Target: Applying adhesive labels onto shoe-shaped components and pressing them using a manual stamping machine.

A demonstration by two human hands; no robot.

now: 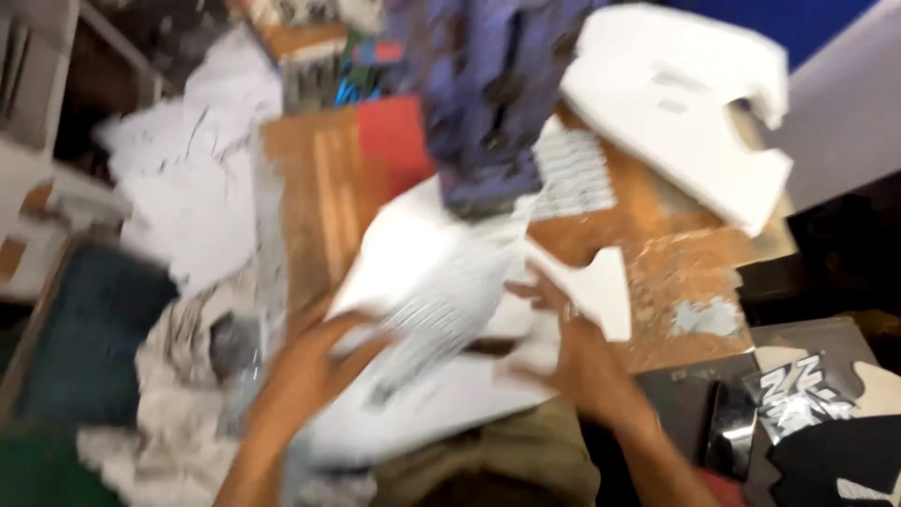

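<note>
Cluttered wooden table (pixel 324 188), left hand (pixel 314 361) and right hand (pixel 572 357) gripping white sheets (pixel 422 282); blurred

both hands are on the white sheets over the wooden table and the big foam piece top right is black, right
Not quite: the head view shows the big foam piece at top right is white, not black. The rest stands: the left hand and right hand are both on the white sheets over the wooden table, though motion blur hides the exact grip.

A bare strip of wooden bench (pixel 324 202) lies open left of centre. A purple patterned block (pixel 493 94) and large white foam piece (pixel 680 103) crowd the far side
</note>
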